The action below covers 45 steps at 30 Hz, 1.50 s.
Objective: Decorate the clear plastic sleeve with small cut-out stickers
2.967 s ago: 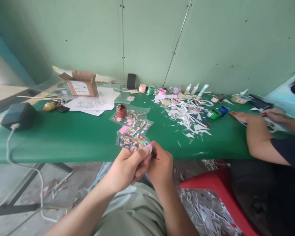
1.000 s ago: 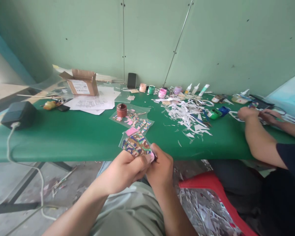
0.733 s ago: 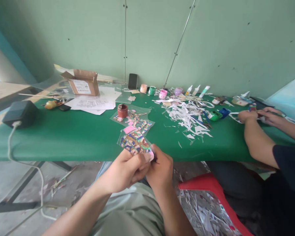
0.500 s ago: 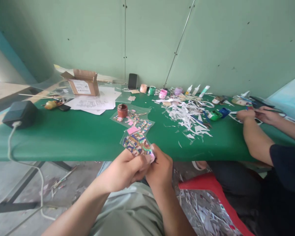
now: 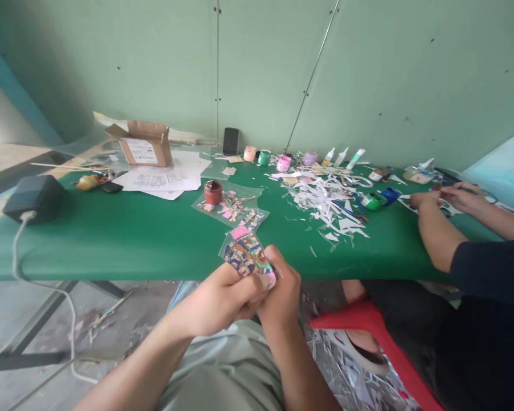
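Note:
My left hand (image 5: 229, 297) pinches a clear plastic sheet (image 5: 245, 254) covered with a multicoloured, camouflage-like pattern, with a pink patch at its far end. The sheet is held just above the table's front edge. My right hand (image 5: 281, 294) is closed against the sheet's right side, touching or almost touching my left fingers. A thin pale edge shows by its thumb, but what the fingers grip is hidden. Beyond the sheet, more patterned scraps (image 5: 231, 210) lie on clear plastic beside an open jar of red-brown paint (image 5: 213, 193).
White paper offcuts (image 5: 321, 194) are heaped on the green table (image 5: 132, 240), near open green (image 5: 373, 200) and blue paint jars. At left are a cardboard box (image 5: 145, 149), printed sheets and a black adapter (image 5: 34, 197). A co-worker's hands (image 5: 445, 198) work at far right; a red stool (image 5: 346, 317) stands below.
The patterned sheet and my left hand have shifted slightly right and turned a little. My right hand stays nearly in place. The co-worker's arms and foot have moved.

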### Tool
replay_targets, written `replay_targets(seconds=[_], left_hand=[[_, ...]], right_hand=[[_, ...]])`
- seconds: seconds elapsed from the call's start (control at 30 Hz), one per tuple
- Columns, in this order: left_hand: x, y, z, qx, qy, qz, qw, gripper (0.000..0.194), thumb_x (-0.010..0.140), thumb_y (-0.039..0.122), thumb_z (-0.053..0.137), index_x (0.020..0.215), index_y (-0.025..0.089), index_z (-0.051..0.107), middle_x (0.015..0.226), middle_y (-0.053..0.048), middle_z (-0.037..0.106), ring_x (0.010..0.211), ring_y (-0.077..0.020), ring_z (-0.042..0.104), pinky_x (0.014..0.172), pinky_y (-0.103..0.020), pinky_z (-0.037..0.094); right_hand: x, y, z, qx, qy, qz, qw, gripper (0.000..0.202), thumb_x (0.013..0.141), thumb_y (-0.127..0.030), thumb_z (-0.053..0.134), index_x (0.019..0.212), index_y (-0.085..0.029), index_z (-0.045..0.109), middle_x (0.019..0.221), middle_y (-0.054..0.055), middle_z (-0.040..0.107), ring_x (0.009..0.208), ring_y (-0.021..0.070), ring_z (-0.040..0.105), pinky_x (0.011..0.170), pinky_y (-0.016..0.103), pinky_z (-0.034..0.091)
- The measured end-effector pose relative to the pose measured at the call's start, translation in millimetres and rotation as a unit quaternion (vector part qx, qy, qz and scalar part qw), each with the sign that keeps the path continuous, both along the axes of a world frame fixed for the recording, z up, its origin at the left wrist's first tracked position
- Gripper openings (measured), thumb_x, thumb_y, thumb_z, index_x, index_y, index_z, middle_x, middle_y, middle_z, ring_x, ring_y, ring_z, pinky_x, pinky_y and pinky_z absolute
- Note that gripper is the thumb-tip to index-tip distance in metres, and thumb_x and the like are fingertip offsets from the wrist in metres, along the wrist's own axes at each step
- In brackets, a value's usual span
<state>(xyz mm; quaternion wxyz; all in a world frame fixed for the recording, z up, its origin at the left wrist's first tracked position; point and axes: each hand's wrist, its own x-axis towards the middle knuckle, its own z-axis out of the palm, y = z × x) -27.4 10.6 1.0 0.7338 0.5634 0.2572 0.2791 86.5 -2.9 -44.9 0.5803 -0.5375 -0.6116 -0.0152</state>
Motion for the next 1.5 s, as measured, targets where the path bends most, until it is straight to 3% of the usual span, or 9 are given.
replay_targets(seconds=[0.37, 0.77, 1.03, 1.5], left_hand=[[-1, 4, -3.3, -0.044, 0.001, -0.042, 0.998, 0.049, 0.080, 0.041, 0.069, 0.051, 0.021, 0.035, 0.039, 0.009, 0.034, 0.032, -0.0016, 0.025, 0.033, -0.020, 0.013], [-2, 3, -5.2, -0.061, -0.008, -0.027, 0.998, 0.052, 0.077, 0.047, 0.070, 0.051, 0.021, 0.034, 0.038, 0.010, 0.030, 0.032, -0.0007, 0.022, 0.034, -0.019, 0.010], [-1, 1, -0.5, -0.050, -0.001, -0.005, 0.999, 0.051, 0.077, 0.046, 0.069, 0.050, 0.021, 0.034, 0.037, 0.009, 0.033, 0.032, -0.0011, 0.023, 0.035, -0.021, 0.012], [-1, 3, 3.0, -0.038, 0.020, -0.033, 0.999, 0.056, 0.077, 0.049, 0.069, 0.043, 0.021, 0.035, 0.035, 0.007, 0.033, 0.033, -0.0025, 0.024, 0.035, -0.023, 0.013]], right_hand=[[3, 3, -2.4, -0.006, 0.012, 0.040, 0.999, 0.029, 0.082, -0.021, 0.047, 0.064, -0.025, 0.025, 0.052, -0.010, 0.029, 0.048, 0.0089, 0.027, 0.046, 0.022, 0.023], [5, 3, -5.5, 0.004, 0.005, 0.076, 0.997, 0.031, 0.084, -0.021, 0.049, 0.062, -0.024, 0.027, 0.050, -0.010, 0.032, 0.046, 0.0077, 0.027, 0.044, 0.021, 0.024], [3, 2, -5.6, 0.010, 0.007, 0.060, 0.998, 0.031, 0.082, -0.021, 0.051, 0.063, -0.025, 0.028, 0.050, -0.011, 0.033, 0.046, 0.0082, 0.027, 0.045, 0.021, 0.024], [3, 2, -5.0, -0.015, 0.025, 0.057, 0.998, 0.027, 0.080, -0.022, 0.048, 0.064, -0.025, 0.028, 0.051, -0.011, 0.033, 0.048, 0.0088, 0.027, 0.046, 0.022, 0.024]])
